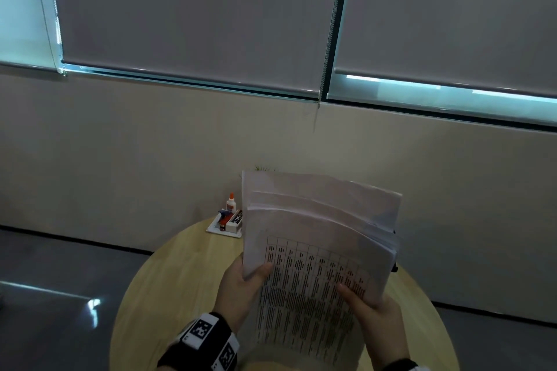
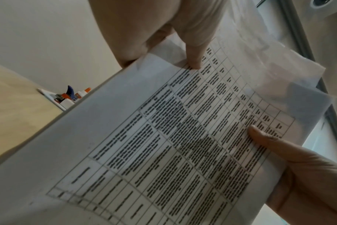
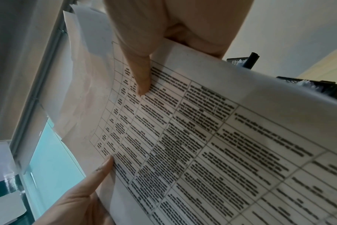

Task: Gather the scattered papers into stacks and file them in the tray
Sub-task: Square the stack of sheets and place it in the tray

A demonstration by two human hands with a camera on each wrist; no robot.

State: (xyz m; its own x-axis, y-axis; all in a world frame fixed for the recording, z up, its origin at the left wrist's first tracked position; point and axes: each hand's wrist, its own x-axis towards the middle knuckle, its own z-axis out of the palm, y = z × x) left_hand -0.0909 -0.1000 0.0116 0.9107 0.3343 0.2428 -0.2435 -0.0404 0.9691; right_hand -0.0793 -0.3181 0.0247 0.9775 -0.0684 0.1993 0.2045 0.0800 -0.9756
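A stack of white papers (image 1: 316,250), its top sheet a printed table, stands tilted above the round wooden table (image 1: 180,280). My left hand (image 1: 245,283) grips the stack's left edge, thumb (image 2: 194,60) on the front sheet. My right hand (image 1: 372,310) grips the lower right edge, thumb (image 3: 140,79) pressed on the print. The sheets (image 2: 164,137) fan unevenly at the top. A black mesh tray (image 3: 317,86) sits behind the stack; in the head view only a dark sliver (image 1: 394,266) of it shows.
A small white holder (image 1: 224,227) with a glue bottle (image 1: 231,203) and other desk items stands at the table's far edge, left of the papers. A beige wall and windows with lowered blinds lie beyond. Grey floor surrounds the table.
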